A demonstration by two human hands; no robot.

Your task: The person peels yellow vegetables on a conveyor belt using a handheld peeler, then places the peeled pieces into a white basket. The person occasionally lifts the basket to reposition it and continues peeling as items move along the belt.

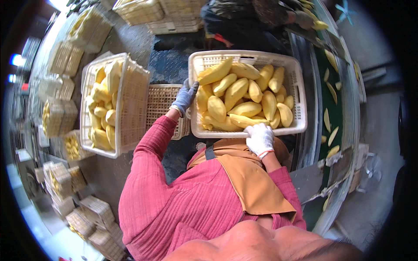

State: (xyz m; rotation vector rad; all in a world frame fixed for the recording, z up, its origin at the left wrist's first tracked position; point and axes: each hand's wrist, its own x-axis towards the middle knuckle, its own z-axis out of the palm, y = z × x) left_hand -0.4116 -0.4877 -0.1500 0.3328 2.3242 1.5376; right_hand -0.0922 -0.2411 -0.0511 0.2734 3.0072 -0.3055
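Before me is a white plastic crate (247, 134) full of peeled yellow produce (236, 93), long and tapered, perhaps sweet potatoes. My left hand (185, 97), in a blue-grey glove, grips the crate's left rim. My right hand (260, 138), in a white knit glove, closes over the near rim beside a long yellow piece. At the left stands another white crate (122, 107) filled with the same produce. Between the two, lower down, is a perforated crate (163, 101), partly hidden by my left arm.
A conveyor with a green belt (320, 124) runs along the right, carrying thin yellow pieces. Past my crate, a co-worker's gloved hand (303, 19) is at the belt. Stacked crates (60, 117) line the left side, and more crates (173, 26) stand at the top.
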